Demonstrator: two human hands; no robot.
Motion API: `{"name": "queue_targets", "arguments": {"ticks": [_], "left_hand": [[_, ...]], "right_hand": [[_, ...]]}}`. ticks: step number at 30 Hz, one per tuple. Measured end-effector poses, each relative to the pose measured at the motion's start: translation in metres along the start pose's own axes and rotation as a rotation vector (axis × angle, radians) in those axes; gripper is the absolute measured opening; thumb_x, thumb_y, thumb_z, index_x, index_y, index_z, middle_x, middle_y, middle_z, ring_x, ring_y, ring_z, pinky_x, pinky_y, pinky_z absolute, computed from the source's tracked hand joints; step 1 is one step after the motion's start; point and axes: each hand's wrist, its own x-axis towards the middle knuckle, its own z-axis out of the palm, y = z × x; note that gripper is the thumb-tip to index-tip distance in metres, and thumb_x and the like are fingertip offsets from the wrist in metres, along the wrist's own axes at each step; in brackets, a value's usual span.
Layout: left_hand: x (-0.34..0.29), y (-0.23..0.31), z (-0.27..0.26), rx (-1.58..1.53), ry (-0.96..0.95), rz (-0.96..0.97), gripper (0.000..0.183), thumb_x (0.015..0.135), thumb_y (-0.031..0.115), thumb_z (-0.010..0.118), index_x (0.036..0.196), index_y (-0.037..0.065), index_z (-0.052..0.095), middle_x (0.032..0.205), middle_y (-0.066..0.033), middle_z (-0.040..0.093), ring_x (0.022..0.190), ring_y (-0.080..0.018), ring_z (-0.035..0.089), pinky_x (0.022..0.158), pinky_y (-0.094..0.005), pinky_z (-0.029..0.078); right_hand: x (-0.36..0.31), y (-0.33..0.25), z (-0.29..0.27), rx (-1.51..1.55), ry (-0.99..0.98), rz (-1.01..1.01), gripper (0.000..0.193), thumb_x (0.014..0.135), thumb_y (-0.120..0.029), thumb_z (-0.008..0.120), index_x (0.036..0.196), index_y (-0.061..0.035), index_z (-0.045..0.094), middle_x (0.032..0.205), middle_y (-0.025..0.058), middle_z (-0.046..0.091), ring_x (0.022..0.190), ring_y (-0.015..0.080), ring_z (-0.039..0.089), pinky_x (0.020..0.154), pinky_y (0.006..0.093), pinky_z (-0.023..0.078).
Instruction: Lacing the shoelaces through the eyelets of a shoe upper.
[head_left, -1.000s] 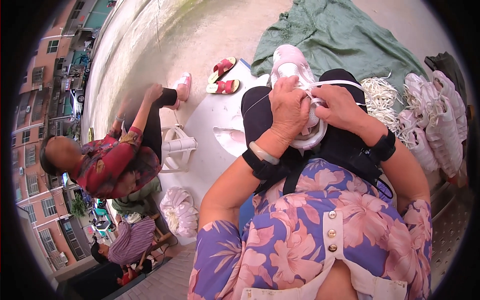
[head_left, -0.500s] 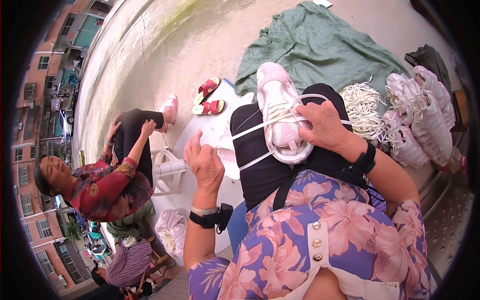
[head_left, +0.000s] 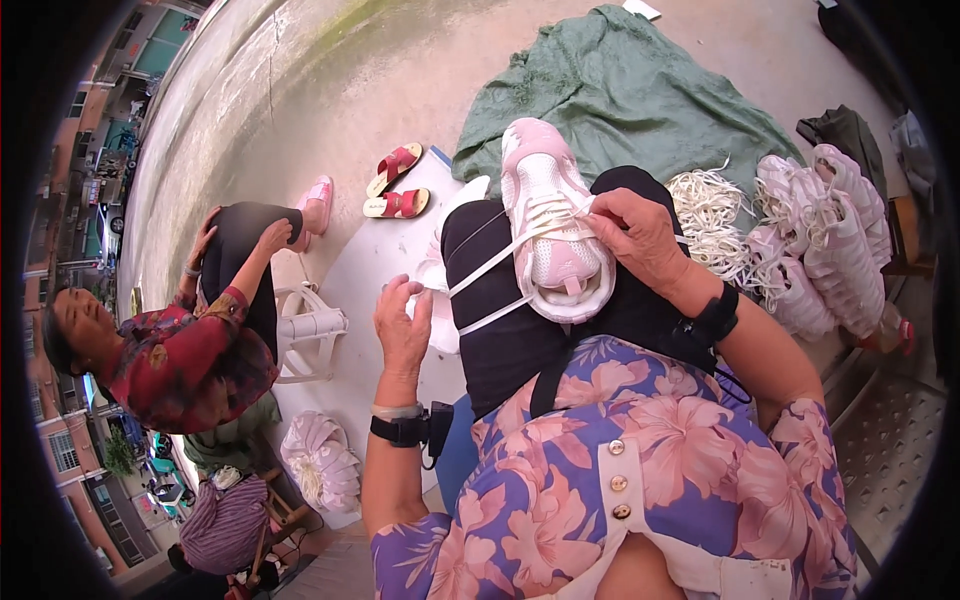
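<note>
A pink and white sneaker (head_left: 548, 185) rests on my lap, its toe pointing away from me. White shoelace (head_left: 490, 268) crosses its upper, and two strands trail left over my dark trousers. At the shoe's right edge, my right hand (head_left: 640, 240) pinches the lace by the eyelets, thumb and forefinger together. My left hand (head_left: 403, 325) is raised left of my knee, off the shoe, its fingers loosely bent and apart with no lace visible in them.
White laces (head_left: 708, 220) are heaped right of my knee, beside piled pink and white sneakers (head_left: 835, 240). A green cloth (head_left: 610, 95) lies ahead. Red sandals (head_left: 397, 203) are on the ground. Left are a seated person (head_left: 190, 350), a white stool (head_left: 310, 325) and a shoe bundle (head_left: 320, 462).
The loop of lace that stood up at my right hand has been drawn down against the shoe. My left hand's fingers have curled in a little. The whole view has shifted slightly.
</note>
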Motion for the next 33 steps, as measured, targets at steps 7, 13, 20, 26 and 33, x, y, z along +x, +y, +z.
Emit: {"name": "queue_targets", "arguments": {"ticks": [7, 13, 20, 26, 33], "left_hand": [[0.055, 0.091, 0.03, -0.104, -0.102, 0.374, 0.017, 0.078, 0.013, 0.066, 0.091, 0.003, 0.062, 0.104, -0.0145, 0.061, 0.091, -0.0296, 0.057, 0.083, -0.0365, 0.044], [0.063, 0.111, 0.039, -0.156, -0.25, 0.42, 0.014, 0.079, 0.013, 0.065, 0.085, 0.001, 0.06, 0.094, -0.0131, 0.062, 0.083, -0.0277, 0.057, 0.076, -0.0361, 0.044], [0.056, 0.122, 0.037, -0.291, -0.292, 0.311, 0.012, 0.081, 0.005, 0.061, 0.076, 0.0, 0.051, 0.071, -0.0096, 0.051, 0.065, -0.0225, 0.051, 0.059, -0.03, 0.042], [0.053, 0.123, 0.013, -0.255, -0.38, 0.31, 0.009, 0.084, 0.005, 0.057, 0.078, 0.0, 0.052, 0.067, -0.0074, 0.05, 0.06, -0.0184, 0.049, 0.057, -0.0298, 0.041], [0.049, 0.085, -0.046, -0.301, -0.535, 0.109, 0.018, 0.09, 0.011, 0.052, 0.075, 0.0, 0.052, 0.066, -0.0017, 0.051, 0.06, -0.0087, 0.048, 0.056, -0.0231, 0.04]], "right_hand": [[0.009, 0.008, 0.004, 0.234, 0.01, 0.308, 0.017, 0.078, -0.012, 0.062, 0.09, 0.0003, 0.058, 0.067, 0.0113, 0.062, 0.059, 0.0148, 0.06, 0.056, 0.0281, 0.047], [0.017, 0.008, 0.006, 0.65, -0.002, 0.466, 0.015, 0.08, -0.013, 0.058, 0.075, 0.0014, 0.06, 0.064, 0.002, 0.057, 0.057, 0.0097, 0.052, 0.054, 0.0245, 0.042], [0.025, 0.006, -0.008, 0.861, -0.298, 0.712, 0.02, 0.084, -0.023, 0.059, 0.069, -0.0088, 0.058, 0.065, -0.0035, 0.051, 0.059, 0.0047, 0.042, 0.055, 0.0201, 0.032], [0.02, 0.005, -0.003, 0.682, -0.256, 0.69, 0.021, 0.086, -0.025, 0.06, 0.073, -0.0092, 0.058, 0.068, -0.0047, 0.052, 0.062, 0.003, 0.044, 0.054, 0.0186, 0.034], [0.014, 0.01, -0.006, 0.694, -0.215, 0.57, 0.016, 0.086, -0.02, 0.06, 0.09, -0.0043, 0.061, 0.075, -0.0027, 0.056, 0.066, 0.0044, 0.048, 0.059, 0.0196, 0.039]]}}
